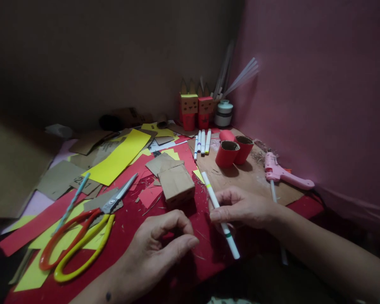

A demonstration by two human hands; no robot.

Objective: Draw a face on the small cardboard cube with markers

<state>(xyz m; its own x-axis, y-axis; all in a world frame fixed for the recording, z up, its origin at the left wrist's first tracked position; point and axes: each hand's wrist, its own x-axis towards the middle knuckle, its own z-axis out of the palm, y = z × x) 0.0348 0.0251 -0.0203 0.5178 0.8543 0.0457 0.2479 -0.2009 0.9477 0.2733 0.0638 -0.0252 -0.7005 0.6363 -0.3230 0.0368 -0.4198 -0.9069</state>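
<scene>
My right hand [237,209] grips a white marker [220,211] with yellow and green bands, thumb on one side and fingers on the other. The marker slants, its upper end away from me. Loosely curled, my left hand [161,245] holds nothing, with a gap between thumb and forefinger. Just beyond it sits a small cardboard box [176,181] on the red tabletop [205,261]. Left of that hand lie scissors [95,228] with one orange and one yellow handle, blades pointing away.
Several markers [203,142] lie beside red-wrapped cardboard tubes [227,154]. A pink glue gun [281,171] rests at right. Two animal-faced figures [189,112] and a lidded jar [223,113] stand at the back. Yellow paper [117,158], cardboard scraps [58,177] and a blue twisted stick [72,202] cover the left.
</scene>
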